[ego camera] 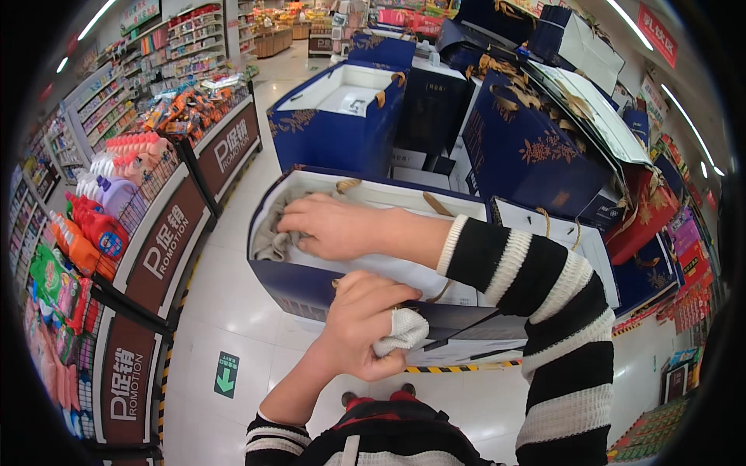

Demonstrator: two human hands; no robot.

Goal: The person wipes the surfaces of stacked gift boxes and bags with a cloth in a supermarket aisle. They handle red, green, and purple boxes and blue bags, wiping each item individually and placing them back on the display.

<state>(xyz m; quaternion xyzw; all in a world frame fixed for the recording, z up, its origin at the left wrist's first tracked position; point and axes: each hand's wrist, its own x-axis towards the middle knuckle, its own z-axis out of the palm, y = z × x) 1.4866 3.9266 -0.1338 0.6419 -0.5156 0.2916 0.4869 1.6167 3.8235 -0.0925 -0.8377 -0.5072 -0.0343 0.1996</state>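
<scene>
A long dark blue gift box [285,285] with a white lining stands open in front of me. My right hand [326,224] crosses over the box, fingers bent onto a crumpled grey cloth [271,239] at its left end. White paper-like sheeting covers part of the inside, and rope handles [348,185] hang at the rim. My left hand [364,320] is at the box's near wall, curled around a bunched white knit cloth [405,332]. Its fingertips are close to the near rim; whether they touch it is not clear.
Another blue box [332,140] with a white insert stands behind. Large blue gift bags [530,145] are piled at right, beside a red bag [644,209]. Promotion bins [166,244] with bottles line the left. Yellow-black tape [449,369] edges the floor near my feet.
</scene>
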